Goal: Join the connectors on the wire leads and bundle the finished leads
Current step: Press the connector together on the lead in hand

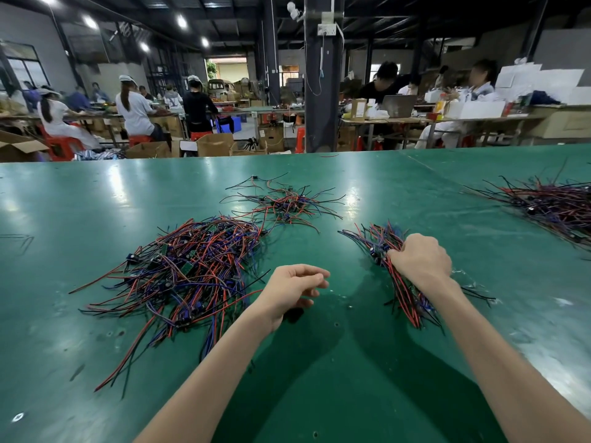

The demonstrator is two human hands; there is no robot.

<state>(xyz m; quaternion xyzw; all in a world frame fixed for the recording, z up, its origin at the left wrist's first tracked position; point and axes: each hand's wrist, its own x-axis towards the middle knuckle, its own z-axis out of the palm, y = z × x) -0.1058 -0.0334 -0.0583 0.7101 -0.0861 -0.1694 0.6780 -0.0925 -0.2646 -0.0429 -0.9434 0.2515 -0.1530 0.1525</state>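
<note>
My right hand (419, 259) grips a bundle of red, black and blue wire leads (380, 241) that lies on the green table; the wires fan out beyond my knuckles and trail back under my wrist. My left hand (295, 284) hovers just above the table with loosely curled fingers and holds nothing. To its left lies a big loose heap of leads with small green boards (188, 270). Farther back in the middle sits a smaller scattered pile of leads (284, 204).
The green table (96, 203) spreads wide around me. Another dense pile of leads (556, 206) lies at the far right. Beyond the table's far edge stand a dark pillar (321, 91), cardboard boxes and several people at other benches.
</note>
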